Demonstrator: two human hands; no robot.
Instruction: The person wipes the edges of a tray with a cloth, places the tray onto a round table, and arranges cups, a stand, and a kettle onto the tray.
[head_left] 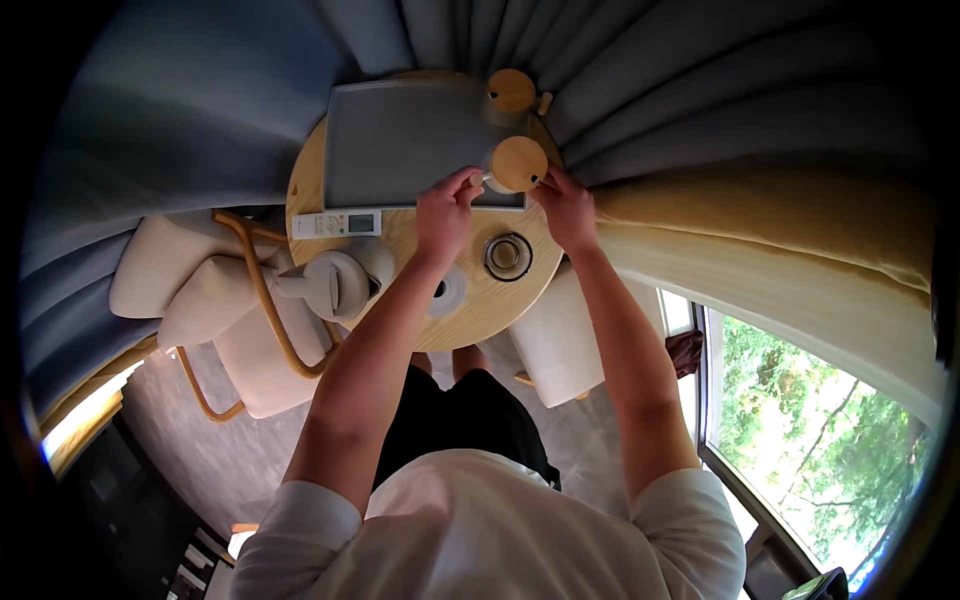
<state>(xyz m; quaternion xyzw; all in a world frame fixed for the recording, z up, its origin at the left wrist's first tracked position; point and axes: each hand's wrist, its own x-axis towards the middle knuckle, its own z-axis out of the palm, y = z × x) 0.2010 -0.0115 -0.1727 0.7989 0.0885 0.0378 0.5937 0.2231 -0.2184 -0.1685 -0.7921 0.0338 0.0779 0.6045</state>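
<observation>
A mug with a round wooden lid (519,164) is between my two hands, over the near right corner of the grey tray (410,140). My left hand (446,212) has its fingers closed on the mug's handle at the left. On the opposite side, the fingers of my right hand (568,208) curl against the mug, their tips partly hidden by the lid. A second mug with a wooden lid (511,91) stands at the tray's far right corner, its handle pointing right. Below my hands, a round glass dish with a dark rim (508,257) sits on the wood.
The round wooden table (497,318) carries a white remote control (337,223), a white kettle (336,284) and a round white base (448,292), partly behind my left forearm. A cushioned armchair (255,350) stands left, a pale seat (562,335) right. Curtains (720,110) surround the far side.
</observation>
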